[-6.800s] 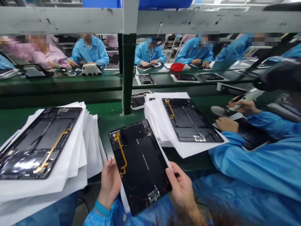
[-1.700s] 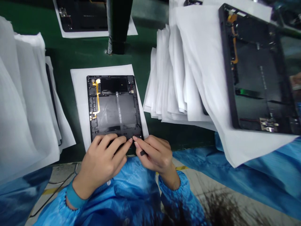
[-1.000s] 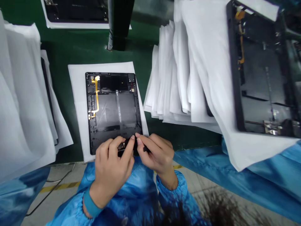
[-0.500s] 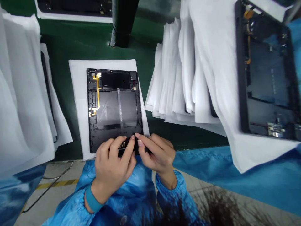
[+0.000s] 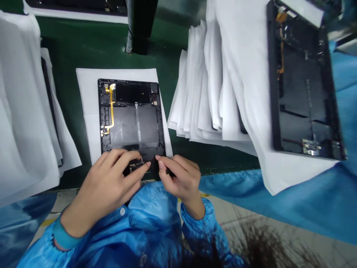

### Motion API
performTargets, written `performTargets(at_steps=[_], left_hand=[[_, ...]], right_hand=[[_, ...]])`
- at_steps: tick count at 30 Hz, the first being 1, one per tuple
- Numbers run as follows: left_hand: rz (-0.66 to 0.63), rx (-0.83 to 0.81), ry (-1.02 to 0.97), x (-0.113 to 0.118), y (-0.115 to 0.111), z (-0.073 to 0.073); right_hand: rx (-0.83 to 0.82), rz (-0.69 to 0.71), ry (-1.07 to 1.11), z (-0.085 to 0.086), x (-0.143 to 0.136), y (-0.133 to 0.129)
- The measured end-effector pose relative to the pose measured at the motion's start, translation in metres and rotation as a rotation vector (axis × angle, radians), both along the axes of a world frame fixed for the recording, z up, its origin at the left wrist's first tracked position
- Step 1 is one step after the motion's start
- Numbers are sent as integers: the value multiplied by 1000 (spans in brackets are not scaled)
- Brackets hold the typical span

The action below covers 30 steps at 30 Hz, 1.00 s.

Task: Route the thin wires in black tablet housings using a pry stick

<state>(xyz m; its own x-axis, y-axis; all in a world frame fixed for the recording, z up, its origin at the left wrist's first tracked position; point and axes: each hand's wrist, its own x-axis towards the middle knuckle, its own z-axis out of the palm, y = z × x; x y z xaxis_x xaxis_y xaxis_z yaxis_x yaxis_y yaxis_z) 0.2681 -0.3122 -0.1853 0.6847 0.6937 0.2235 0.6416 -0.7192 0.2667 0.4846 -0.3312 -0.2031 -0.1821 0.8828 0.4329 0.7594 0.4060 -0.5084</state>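
Observation:
A black tablet housing (image 5: 131,126) lies with its inside facing up on a white sheet (image 5: 87,111). A yellow ribbon cable (image 5: 112,108) runs down its left side, and a grey strip crosses its middle. My left hand (image 5: 117,180) reaches over the lower edge with its fingers spread, fingertips around a small circuit board (image 5: 136,165). At the lower right corner, my right hand (image 5: 180,175) has thumb and index finger pinched together. Something dark shows between these fingers, too hidden to name.
White sheets (image 5: 192,89) with dark housings between them lean in a row to the right. Another open housing (image 5: 304,89) lies on top at far right. More white sheets (image 5: 25,104) are stacked at left. A dark post (image 5: 143,26) rises from the green table (image 5: 83,44).
My left hand has shifted left and its fingertips have drawn away from my right hand, over the circuit board. My right hand stays pinched at the corner. The whole view has shifted slightly.

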Motion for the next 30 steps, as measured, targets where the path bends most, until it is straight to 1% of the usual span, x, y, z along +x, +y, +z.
performTargets(at_steps=[3,6,11,13,16,17,19,21,22,27,30], left_hand=[[-25,16,-57,-5,-1,-2],[-23,35,-61,-7,-4,-6],[-27,80,-68,-7,-4,-8],[-24,105,-87,-8,-4,-8],[-11,117,-88,-10,-5,-10],[-8,116,-81,-10,-6,-10],[-8,127,-69,-10,-6,-11],[-15,147,-52,-10,-6,-11],[-19,163,-43,-9,-6,-11],[-30,233,-37,-6,-5,-11],[-26,243,-18,-6,-6,-12]], right_hand=[[-3,7,15,-1,2,0],[-10,7,88,-2,5,-2],[-48,-19,363,-4,11,-6],[-36,-66,451,-5,9,-6],[41,-166,556,-8,4,-6],[61,-154,592,-9,3,-6],[46,-32,625,-10,1,-6],[-37,102,594,-10,2,-6],[-84,144,569,-9,3,-6],[-220,229,493,-1,8,-1],[-242,288,437,3,7,5]])
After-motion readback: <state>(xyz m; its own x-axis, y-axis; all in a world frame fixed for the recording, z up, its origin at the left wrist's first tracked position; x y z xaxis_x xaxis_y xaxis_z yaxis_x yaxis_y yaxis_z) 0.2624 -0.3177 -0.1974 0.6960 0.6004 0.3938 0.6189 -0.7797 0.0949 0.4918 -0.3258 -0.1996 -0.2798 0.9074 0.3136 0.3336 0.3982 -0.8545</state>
